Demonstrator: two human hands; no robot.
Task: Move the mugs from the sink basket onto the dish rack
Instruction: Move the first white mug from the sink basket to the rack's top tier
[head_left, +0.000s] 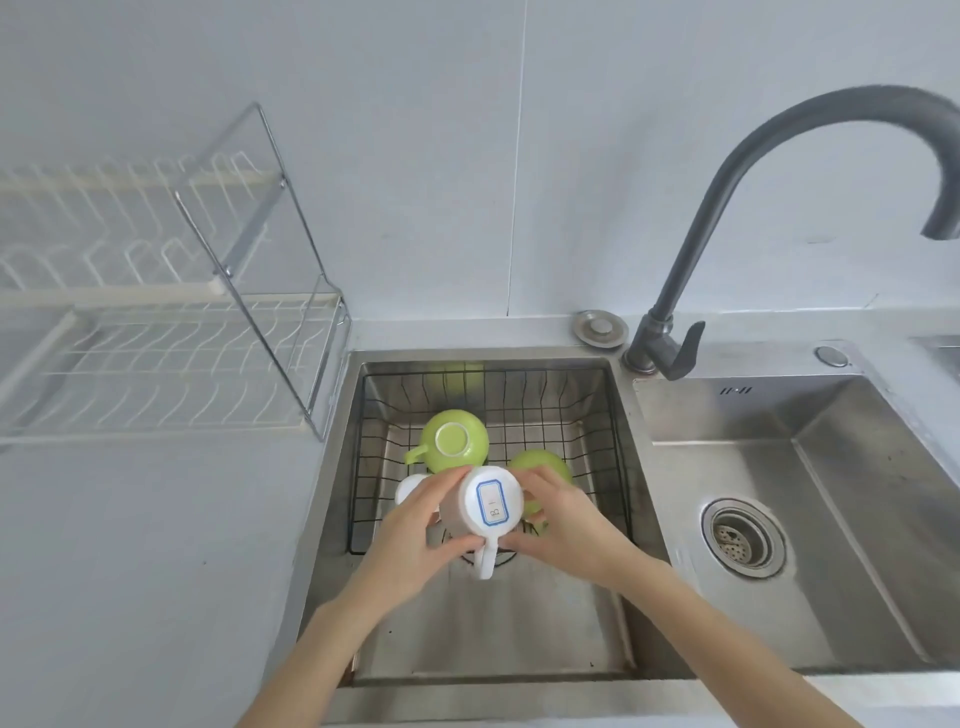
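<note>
Left hand (415, 525), right hand (563, 525) gripping inverted white mug (485, 512), above sink basket (597, 415)

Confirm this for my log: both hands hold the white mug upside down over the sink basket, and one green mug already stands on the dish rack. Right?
Not quite. The head view shows the dish rack with no mug on it; both green mugs are in the sink basket. The rest holds: the left hand and right hand hold the white mug upside down over the basket.

Single head-worn wide-angle view, positioned above the sink (519, 613), facing forward and down. The hands (415, 540) sit near centre frame; the worktop (145, 545), dish rack (156, 364) and tap (727, 208) fill the edges.
</note>
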